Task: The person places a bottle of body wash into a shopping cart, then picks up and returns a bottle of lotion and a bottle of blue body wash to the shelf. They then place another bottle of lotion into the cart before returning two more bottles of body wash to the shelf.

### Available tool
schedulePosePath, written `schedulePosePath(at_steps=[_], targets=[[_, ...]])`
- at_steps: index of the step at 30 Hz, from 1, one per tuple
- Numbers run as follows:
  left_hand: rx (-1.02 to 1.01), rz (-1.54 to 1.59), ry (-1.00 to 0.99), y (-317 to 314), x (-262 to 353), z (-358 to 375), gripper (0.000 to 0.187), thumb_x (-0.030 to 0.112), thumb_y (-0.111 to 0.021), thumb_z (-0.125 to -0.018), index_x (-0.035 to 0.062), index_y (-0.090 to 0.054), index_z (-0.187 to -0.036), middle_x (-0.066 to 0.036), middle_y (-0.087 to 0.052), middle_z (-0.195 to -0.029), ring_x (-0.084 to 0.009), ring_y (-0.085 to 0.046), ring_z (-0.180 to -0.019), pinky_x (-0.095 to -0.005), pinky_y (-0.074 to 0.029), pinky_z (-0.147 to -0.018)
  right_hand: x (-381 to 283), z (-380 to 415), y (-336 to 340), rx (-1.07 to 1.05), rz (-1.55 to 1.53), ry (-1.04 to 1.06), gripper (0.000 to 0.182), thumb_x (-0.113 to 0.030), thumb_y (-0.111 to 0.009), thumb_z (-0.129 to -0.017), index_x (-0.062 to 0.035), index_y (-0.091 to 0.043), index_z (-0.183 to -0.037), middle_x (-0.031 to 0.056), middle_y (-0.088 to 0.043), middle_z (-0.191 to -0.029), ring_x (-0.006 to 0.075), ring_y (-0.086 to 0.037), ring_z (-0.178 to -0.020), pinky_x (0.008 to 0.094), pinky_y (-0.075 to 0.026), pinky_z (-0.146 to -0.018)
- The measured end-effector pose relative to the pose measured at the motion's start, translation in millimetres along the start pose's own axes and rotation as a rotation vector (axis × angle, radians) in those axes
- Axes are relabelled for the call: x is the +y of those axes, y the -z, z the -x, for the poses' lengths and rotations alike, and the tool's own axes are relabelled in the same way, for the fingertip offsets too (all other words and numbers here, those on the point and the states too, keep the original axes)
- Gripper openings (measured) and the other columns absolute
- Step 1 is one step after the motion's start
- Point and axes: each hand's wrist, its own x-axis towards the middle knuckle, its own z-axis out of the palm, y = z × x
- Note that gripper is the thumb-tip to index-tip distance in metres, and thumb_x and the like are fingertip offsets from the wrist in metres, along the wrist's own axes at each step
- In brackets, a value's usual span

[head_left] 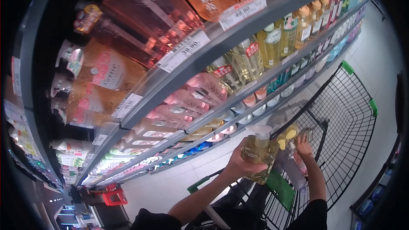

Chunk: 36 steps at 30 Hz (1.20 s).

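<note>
My left hand [244,167] is wrapped round a clear pump bottle [259,153] of yellowish liquid, held upright with a slight tilt over the near end of the cart. To its right, my right hand [303,145] reaches into the wire shopping cart [341,145], beside several yellow-capped items [291,132]. Its fingers are partly spread, and whether they touch a small clear container next to them is unclear. A pale, long bottle [294,172] lies in the cart below that hand, near the green seat panel [281,189].
Shelves of bottles with price tags [185,51] curve along the left and top. Pink bottles [204,87] and yellow bottles [270,44] stand on a middle shelf. A red stool [115,196] is at the lower left. Another shelf edge [375,191] runs along the lower right.
</note>
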Motion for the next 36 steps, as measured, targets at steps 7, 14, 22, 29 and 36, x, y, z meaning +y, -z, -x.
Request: schedulePosePath(at_steps=[7, 14, 22, 29, 36], targets=[[-0.07, 0.033, -0.088, -0.3, 5.4, 5.1, 0.069, -0.001, -0.077, -0.075, 0.0033, -0.04, -0.133, -0.007, -0.057, -0.12, -0.0164, -0.056, -0.113, -0.0333, -0.045, -0.098, 35.6, 36.1, 165.7, 0.045, -0.847, -0.34, 0.096, -0.026, -0.086, -0.053, 0.0074, -0.03, -0.123, 0.0253, -0.065, -0.091, 0.0427, -0.066, -0.085, 0.0451, -0.055, -0.072], [-0.364, 0.236, -0.063, 7.0, 12.4, 33.5, 0.07, 0.0, -0.067, -0.082, 0.0025, -0.031, -0.141, -0.012, -0.05, -0.135, -0.0218, -0.05, -0.124, -0.0375, -0.041, -0.105, 34.0, 74.4, 394.0, 0.157, -1.255, -0.215, 0.081, -0.027, -0.085, -0.055, 0.0065, -0.049, -0.119, 0.0155, -0.066, -0.099, 0.0282, -0.066, -0.084, 0.0348, -0.053, -0.08], [-0.62, 0.287, -0.13, 22.8, 44.2, 106.5, 0.093, 0.016, -0.075, -0.074, 0.0022, -0.021, -0.148, -0.017, -0.035, -0.148, -0.0268, -0.038, -0.136, -0.0427, -0.033, -0.112, -68.9, 51.8, 484.7, 0.315, -2.411, -0.146, 0.074, -0.053, -0.062, -0.077, -0.0059, -0.046, -0.132, 0.0135, -0.056, -0.116, 0.0296, -0.058, -0.104, 0.0448, -0.052, -0.089], [-0.414, 0.231, -0.151, 35.0, 112.2, 156.6, 0.071, 0.014, -0.074, -0.077, 0.0008, -0.04, -0.137, -0.009, -0.053, -0.131, -0.0196, -0.05, -0.122, -0.0367, -0.039, -0.104, -124.5, -1.6, 529.7, 0.111, -2.234, -0.117, 0.058, -0.046, -0.052, -0.091, -0.0064, -0.046, -0.132, 0.013, -0.056, -0.122, 0.027, -0.058, -0.107, 0.0417, -0.048, -0.092], [-0.368, -0.031, -0.603, 15.6, 244.3, 199.5, 0.078, 0.013, -0.082, -0.071, 0.0008, -0.041, -0.136, -0.01, -0.056, -0.128, -0.0203, -0.055, -0.117, -0.0365, -0.046, -0.099, -137.0, -11.2, 714.4, 0.411, -1.77, 0.419, 0.068, -0.027, -0.075, -0.078, 0.0056, -0.046, -0.13, 0.0162, -0.054, -0.128, 0.0219, -0.052, -0.117, 0.0358, -0.037, -0.104]])
